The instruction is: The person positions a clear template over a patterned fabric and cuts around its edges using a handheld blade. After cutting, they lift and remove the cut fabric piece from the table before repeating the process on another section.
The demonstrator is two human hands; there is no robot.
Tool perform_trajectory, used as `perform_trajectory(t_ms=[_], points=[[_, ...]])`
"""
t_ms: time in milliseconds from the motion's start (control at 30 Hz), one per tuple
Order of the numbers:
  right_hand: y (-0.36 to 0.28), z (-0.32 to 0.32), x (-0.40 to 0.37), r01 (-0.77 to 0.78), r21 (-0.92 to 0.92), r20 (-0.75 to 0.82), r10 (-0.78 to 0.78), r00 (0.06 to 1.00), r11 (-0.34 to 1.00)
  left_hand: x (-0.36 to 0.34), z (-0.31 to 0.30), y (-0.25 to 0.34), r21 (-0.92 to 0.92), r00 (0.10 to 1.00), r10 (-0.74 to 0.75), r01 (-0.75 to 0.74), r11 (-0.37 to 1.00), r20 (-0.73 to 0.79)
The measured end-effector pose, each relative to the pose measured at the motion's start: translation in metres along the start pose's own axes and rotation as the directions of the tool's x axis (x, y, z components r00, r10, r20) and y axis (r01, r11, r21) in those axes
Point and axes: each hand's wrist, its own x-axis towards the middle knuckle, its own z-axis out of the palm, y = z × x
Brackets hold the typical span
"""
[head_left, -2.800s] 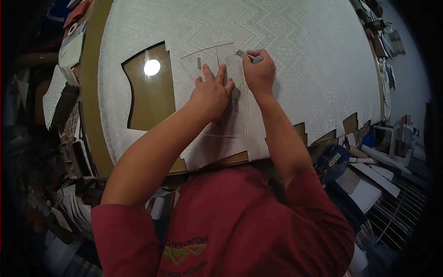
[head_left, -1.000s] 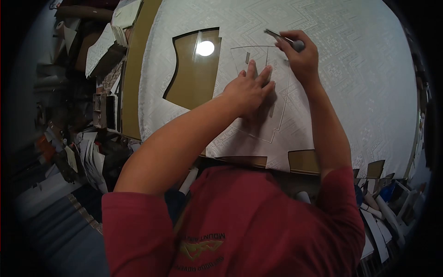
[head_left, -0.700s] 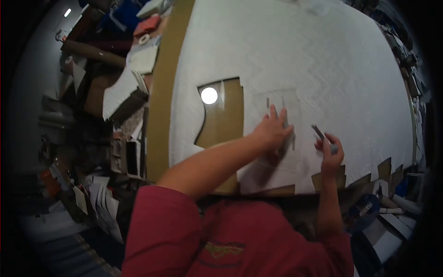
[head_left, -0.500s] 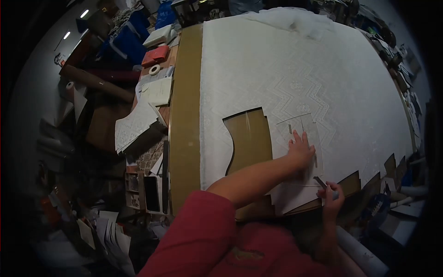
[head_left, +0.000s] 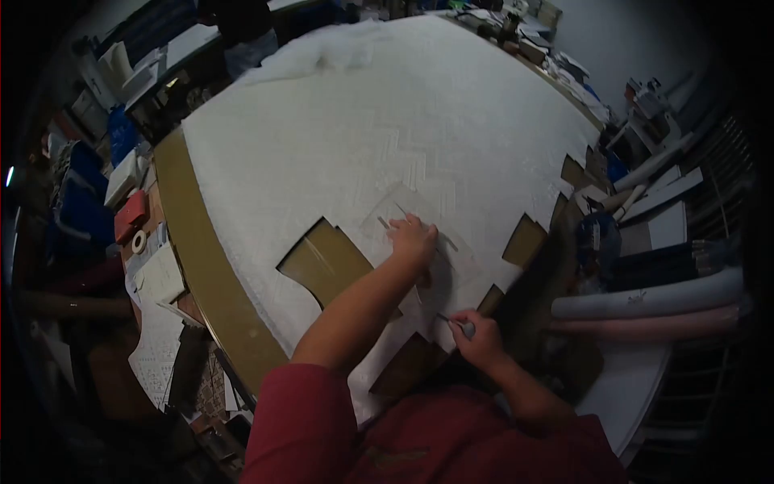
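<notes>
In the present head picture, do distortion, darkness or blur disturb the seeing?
Head view: corners go black; table edges bow, as through a wide lens; the white cloth shows only faint pattern; the clear template under the left hand barely stands out; a light glares at far left.

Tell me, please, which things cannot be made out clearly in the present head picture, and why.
All in the head view:
- Clear template: the part beneath the left hand is hidden by it.
- Slim tool: partly covered by the right hand.
- Shirt print: too dark and blurred to read.
- Person at the far side: cut off by the picture's top edge.
</notes>
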Motion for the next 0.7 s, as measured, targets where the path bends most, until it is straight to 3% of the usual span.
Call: perform_trajectory(t_ms=[67,100,133,333,433,500,700], points=[[-0.001,0.0,0.002,-0.046,-0.034,0.022,0.046,0.999,0.998,0.035,0.044,-0.018,-0.152,0.994,-0.044,0.029,0.988,-0.097],[-0.006,-0.001,0.004,-0.098,-0.016,0.049,0.098,0.994,0.995,0.0,-0.003,-0.01,-0.003,0.998,0.054,-0.054,0.999,0.03],[-0.006,-0.001,0.006,-0.111,0.032,0.048,0.109,0.993,0.993,-0.012,-0.02,-0.008,0.001,0.993,0.063,-0.063,0.998,0.099],[-0.022,0.001,0.01,-0.27,0.059,-0.034,0.272,0.962,0.961,-0.01,-0.018,-0.01,0.043,0.991,0.084,-0.089,0.995,0.106],[-0.021,0.01,0.013,-0.224,0.048,-0.041,0.226,0.973,0.973,-0.01,-0.017,-0.012,0.024,0.991,0.105,-0.107,0.994,0.089],[-0.024,0.021,0.017,-0.115,0.049,-0.072,0.118,0.99,0.992,-0.011,-0.018,-0.012,0.119,0.989,0.141,-0.146,0.982,0.044],[-0.03,0.04,0.027,-0.137,-0.04,-0.087,0.134,0.987,0.99,-0.013,-0.022,-0.014,0.082,0.985,0.157,-0.162,0.983,0.067]])
